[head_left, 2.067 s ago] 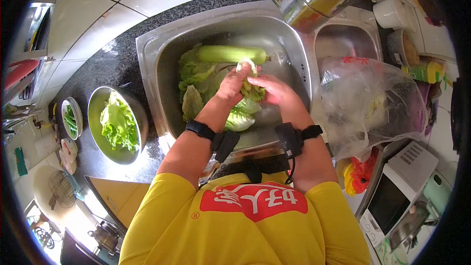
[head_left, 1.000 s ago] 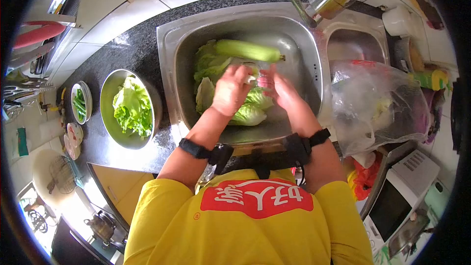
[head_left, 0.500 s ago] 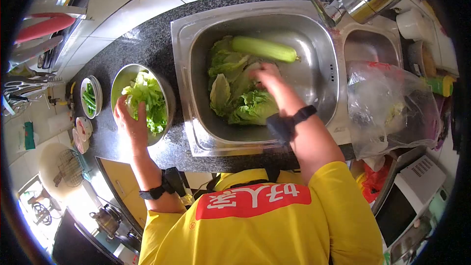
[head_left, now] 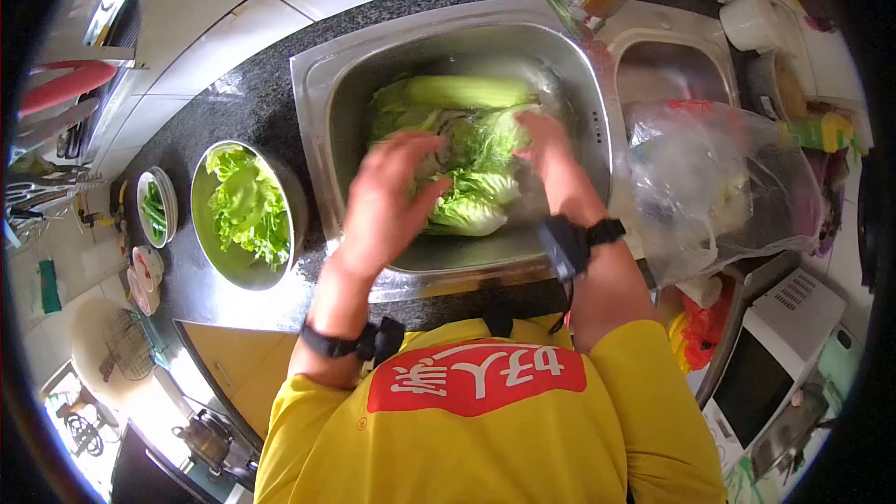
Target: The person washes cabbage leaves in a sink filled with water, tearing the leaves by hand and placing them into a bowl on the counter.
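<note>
Inside the steel sink (head_left: 439, 266) lie lettuce leaves (head_left: 471, 210) and, along the far side, a long pale green gourd (head_left: 467, 91). My left hand (head_left: 397, 182) is over the sink's left part, blurred, its thumb and fingers apart beside the leaves and nothing seen in its grasp. On the right, my right hand (head_left: 549, 145) has its fingers at the edge of a blurred lettuce leaf (head_left: 495, 137) and appears to grip it. Left of the sink, a metal bowl (head_left: 202, 224) holds torn lettuce (head_left: 247, 210).
Stacked plates with green peppers (head_left: 154, 207) stand left of the bowl. A faucet (head_left: 565, 5) rises behind the sink. To the right are a small basin (head_left: 672, 70) and a clear plastic bag (head_left: 700, 187). Knives and scissors (head_left: 47, 189) hang at far left.
My left hand has left the bowl and come right, over the sink. My right hand has shifted slightly, and the leaves beside it have moved. The whole view has swung a little.
</note>
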`<state>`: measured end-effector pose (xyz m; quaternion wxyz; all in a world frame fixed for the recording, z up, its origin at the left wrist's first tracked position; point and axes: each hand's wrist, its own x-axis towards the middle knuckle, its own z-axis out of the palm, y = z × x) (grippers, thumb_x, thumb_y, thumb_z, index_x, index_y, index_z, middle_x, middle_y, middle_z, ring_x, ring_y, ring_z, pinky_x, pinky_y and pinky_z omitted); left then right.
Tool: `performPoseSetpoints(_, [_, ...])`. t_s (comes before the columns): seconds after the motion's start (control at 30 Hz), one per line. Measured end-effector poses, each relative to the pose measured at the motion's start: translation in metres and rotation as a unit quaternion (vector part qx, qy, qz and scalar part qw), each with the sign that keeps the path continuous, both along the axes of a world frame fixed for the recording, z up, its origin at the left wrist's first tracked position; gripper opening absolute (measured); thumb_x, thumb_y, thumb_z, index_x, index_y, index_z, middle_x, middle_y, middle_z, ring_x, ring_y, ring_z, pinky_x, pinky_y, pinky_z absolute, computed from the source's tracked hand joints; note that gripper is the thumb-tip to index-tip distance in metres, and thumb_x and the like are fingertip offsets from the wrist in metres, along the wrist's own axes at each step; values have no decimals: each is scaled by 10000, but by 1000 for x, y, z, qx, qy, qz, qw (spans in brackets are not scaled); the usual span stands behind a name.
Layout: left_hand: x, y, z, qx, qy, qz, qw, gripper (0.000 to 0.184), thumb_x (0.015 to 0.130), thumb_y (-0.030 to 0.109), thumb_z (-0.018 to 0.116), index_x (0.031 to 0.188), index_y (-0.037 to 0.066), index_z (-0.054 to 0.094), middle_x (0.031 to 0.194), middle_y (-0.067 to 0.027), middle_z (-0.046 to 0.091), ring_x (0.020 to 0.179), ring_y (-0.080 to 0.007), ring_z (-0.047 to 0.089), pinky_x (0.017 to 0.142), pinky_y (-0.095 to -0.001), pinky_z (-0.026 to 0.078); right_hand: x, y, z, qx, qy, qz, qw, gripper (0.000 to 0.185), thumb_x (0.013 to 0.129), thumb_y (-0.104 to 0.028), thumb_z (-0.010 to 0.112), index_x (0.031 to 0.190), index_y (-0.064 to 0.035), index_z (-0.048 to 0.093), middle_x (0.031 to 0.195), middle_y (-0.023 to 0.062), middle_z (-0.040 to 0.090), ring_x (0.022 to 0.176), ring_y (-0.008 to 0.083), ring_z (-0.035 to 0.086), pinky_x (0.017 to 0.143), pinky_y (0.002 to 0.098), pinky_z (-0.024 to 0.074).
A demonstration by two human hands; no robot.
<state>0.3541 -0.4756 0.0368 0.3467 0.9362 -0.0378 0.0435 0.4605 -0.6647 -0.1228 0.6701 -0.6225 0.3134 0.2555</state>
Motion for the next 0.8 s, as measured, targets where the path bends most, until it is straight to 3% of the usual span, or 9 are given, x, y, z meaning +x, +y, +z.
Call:
performPoseSetpoints(0.13, [21, -49, -95, -45, 83, -70, 993, 777, 643, 233, 713, 1271, 61, 290, 1200, -245, 381, 1076, -397, 414, 914, -402, 362, -13, 0, 47, 63, -50, 79, 994, 234, 749, -228, 608, 909, -63, 567, 812, 32, 577, 681, 124, 541, 498, 251, 423])
performPoseSetpoints(0.3, [49, -74, -133, -214, 116, 61, 968, 531, 709, 173, 664, 1154, 29, 411, 1027, -205, 540, 913, -357, 542, 767, -355, 444, -3, -10, 80, -2, -93, 270, 958, 265, 768, -307, 626, 874, -70, 574, 775, -1, 565, 677, 79, 519, 515, 217, 404])
performPoseSetpoints(0.37, [55, -72, -133, -471, 281, 140, 825, 385, 773, 138, 589, 1119, 26, 464, 972, -140, 590, 882, -251, 579, 745, -320, 454, 0, -15, 80, -27, -135, 267, 954, 321, 763, -337, 633, 850, -33, 576, 784, 24, 580, 660, 79, 513, 526, 219, 415])
performPoseSetpoints(0.43, [46, -49, -158, -25, 32, -126, 991, 323, 812, 162, 548, 1110, 48, 497, 992, -93, 592, 903, -218, 575, 779, -346, 460, 11, -27, 57, -167, -235, 316, 904, 436, 688, -399, 681, 775, 16, 581, 713, 83, 592, 590, 174, 548, 549, 275, 447])
performPoseSetpoints(0.5, [39, -45, -297, -531, 241, 11, 812, 307, 825, 201, 544, 1099, 65, 514, 1022, -72, 579, 934, -235, 563, 811, -396, 456, 14, -30, 36, -233, -232, 325, 887, 514, 663, -431, 688, 856, 31, 571, 809, 162, 597, 687, 253, 578, 649, 315, 466])
performPoseSetpoints(0.53, [37, -35, -310, -534, 300, 18, 790, 296, 835, 217, 535, 1090, 68, 518, 1026, -75, 578, 939, -234, 560, 814, -404, 456, 12, -29, 8, -282, -239, 338, 866, 564, 645, -450, 693, 899, 34, 555, 871, 191, 583, 763, 285, 574, 703, 337, 459])
performPoseSetpoints(0.6, [56, -43, -198, -690, 478, 195, 507, 318, 833, 291, 547, 1051, 60, 530, 984, -72, 587, 910, -221, 563, 780, -400, 471, 5, -21, -9, -304, -197, 374, 854, 702, 603, -505, 700, 999, 41, 508, 1013, 245, 534, 955, 339, 530, 824, 393, 424])
performPoseSetpoints(0.73, [60, -35, -209, -553, 514, 252, 605, 494, 803, 354, 578, 1155, 34, 445, 1046, -120, 547, 1002, -280, 501, 805, -384, 449, -8, -3, -21, -294, -183, 506, 790, 527, 661, -357, 694, 1031, -23, 524, 957, 203, 575, 918, 344, 554, 810, 398, 438])
performPoseSetpoints(0.8, [62, -22, -219, -405, 485, 191, 751, 462, 783, 334, 596, 1091, 8, 482, 955, -120, 574, 859, -257, 563, 701, -373, 475, 2, -9, -23, -392, -90, 517, 755, 382, 698, -198, 655, 1021, -47, 520, 938, 177, 589, 892, 322, 571, 776, 397, 455])
